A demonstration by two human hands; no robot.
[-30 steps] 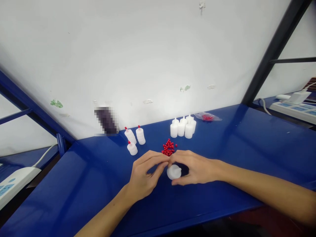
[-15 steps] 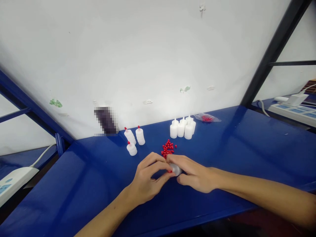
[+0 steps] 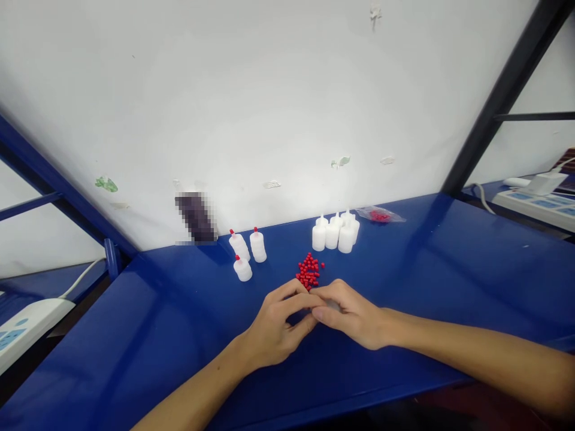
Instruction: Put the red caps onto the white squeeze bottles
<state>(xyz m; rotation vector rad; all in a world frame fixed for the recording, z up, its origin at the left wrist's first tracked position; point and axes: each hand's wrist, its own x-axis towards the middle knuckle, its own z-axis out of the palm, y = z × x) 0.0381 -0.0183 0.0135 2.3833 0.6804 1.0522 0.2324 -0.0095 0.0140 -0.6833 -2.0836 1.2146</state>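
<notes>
Between my two hands is a small white squeeze bottle [image 3: 333, 305], almost wholly covered by my fingers. My right hand [image 3: 358, 317] is curled round it, its thumb meeting the fingertips of my left hand. The fingers of my left hand [image 3: 282, 323] are closed at the bottle's tip end; its red cap is hidden now. Just beyond the fingertips lies a loose pile of small red caps [image 3: 308, 269]. Farther left stand white bottles with red caps on, among them a front one [image 3: 243, 270]. A cluster of white bottles without caps [image 3: 331, 235] stands behind the pile.
A clear plastic bag [image 3: 381, 215] with red caps lies by the wall at the back. A dark pixelated object [image 3: 197, 216] leans on the wall. White power strips lie at the far left [image 3: 31, 326] and right [image 3: 539, 206]. The blue table [image 3: 179, 335] has frame posts at both sides.
My hands have drawn together over the bottle, hiding its body and red cap. My right thumb has moved up against the left fingertips. The view has shifted slightly.
</notes>
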